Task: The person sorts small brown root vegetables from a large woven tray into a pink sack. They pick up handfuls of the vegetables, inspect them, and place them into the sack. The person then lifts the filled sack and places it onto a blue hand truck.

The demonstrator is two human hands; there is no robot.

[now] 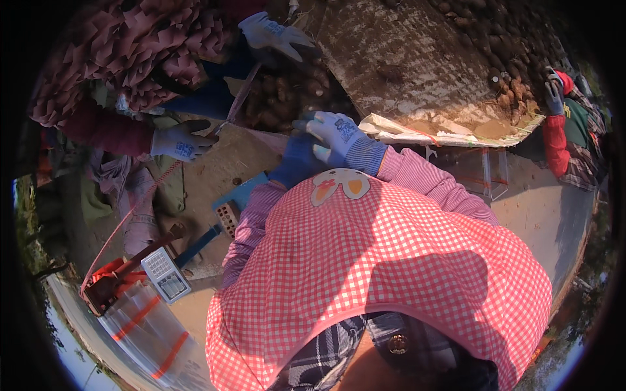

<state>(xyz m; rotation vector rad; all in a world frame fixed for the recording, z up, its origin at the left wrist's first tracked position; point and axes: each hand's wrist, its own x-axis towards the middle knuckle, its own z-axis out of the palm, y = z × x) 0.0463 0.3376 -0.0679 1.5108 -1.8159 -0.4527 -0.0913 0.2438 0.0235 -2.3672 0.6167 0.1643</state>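
My right hand, in a white-and-blue work glove, reaches left with bent fingers beside the brown tubers. My left hand, in a blue glove, lies in shadow under and beside it, partly covered. The two gloves touch or overlap, and whatever may be between them is hidden. A pinkish mesh band runs up to my gloves and bends around the near side of the tubers, like the rim of a bag. Across from me, another person's gloved hands are near this band, one low on the left and one above the tubers.
A soil-covered sloping sheet with more tubers rises at upper right. A scale's keypad unit stands at lower left, near a blue platform and clear plastic crates. Another person's red sleeve is at far right.
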